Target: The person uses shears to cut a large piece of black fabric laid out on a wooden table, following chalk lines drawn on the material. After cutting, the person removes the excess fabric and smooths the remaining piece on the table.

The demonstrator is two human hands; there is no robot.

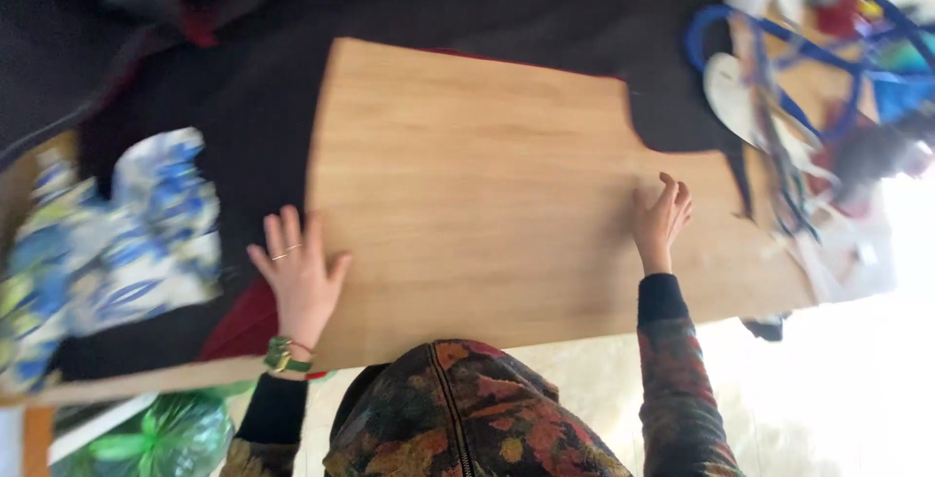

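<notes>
Head view: left hand [300,277] and right hand [662,216] press flat, fingers spread, on stiff wooden board [487,194]; probably heavy, grip opposite edges.

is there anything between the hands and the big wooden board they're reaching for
Nothing visible. The left hand lies flat, fingers spread, on the left edge of the large light-brown wooden board, partly over the dark fabric beside it. The right hand rests directly on the board near its notched right end.
</notes>
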